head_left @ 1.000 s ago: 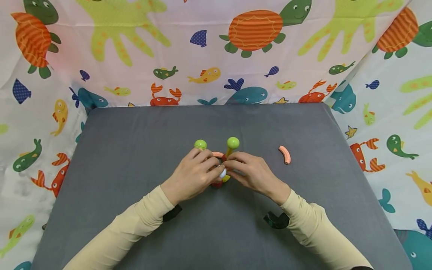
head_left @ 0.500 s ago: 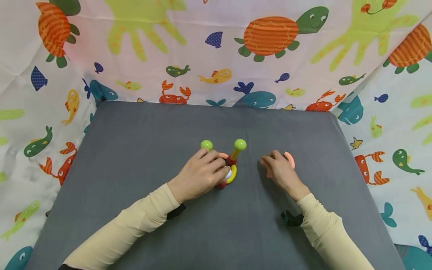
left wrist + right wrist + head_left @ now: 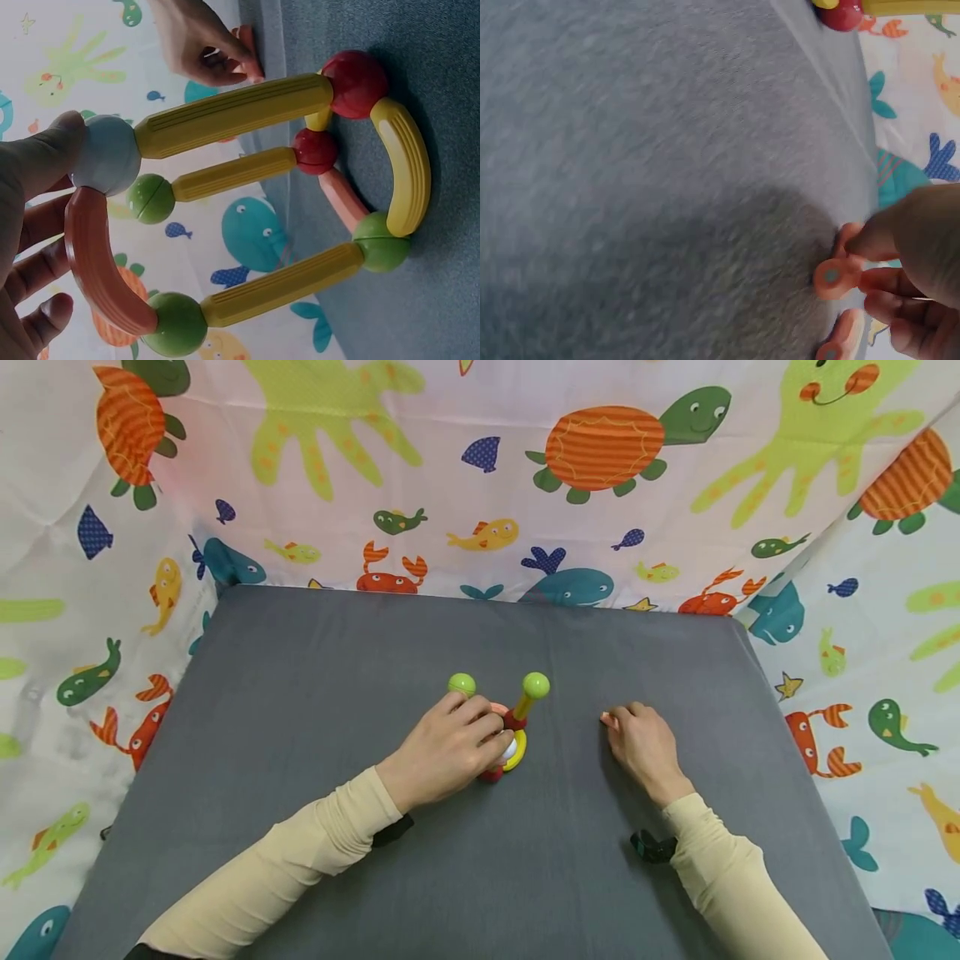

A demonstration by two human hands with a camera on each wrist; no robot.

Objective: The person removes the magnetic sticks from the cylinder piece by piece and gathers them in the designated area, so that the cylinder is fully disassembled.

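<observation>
My left hand (image 3: 446,743) holds the top of a frame built from balls and ribbed sticks, its thumb on a white ball (image 3: 109,154). Straight yellow sticks (image 3: 236,116) run from the upper balls to a lower ring with red balls (image 3: 358,84), a green ball (image 3: 382,241) and a curved yellow stick (image 3: 411,169). A curved coral stick (image 3: 101,262) joins the white ball to another green ball (image 3: 176,324). Off to the right, my right hand (image 3: 647,750) pinches a loose curved coral stick (image 3: 836,277) low over the table. A second coral end (image 3: 844,337) shows below it; I cannot tell whether it is separate.
A grey cloth covers the table (image 3: 337,652). Behind and at both sides hangs a white curtain (image 3: 315,560) printed with sea animals. One upright yellow stick, topped by a green ball (image 3: 536,685), rises at the frame's right side.
My right hand has left the frame and moved right to the loose coral stick, which it now pinches. My left hand has stayed on the frame. The head view has shifted slightly.
</observation>
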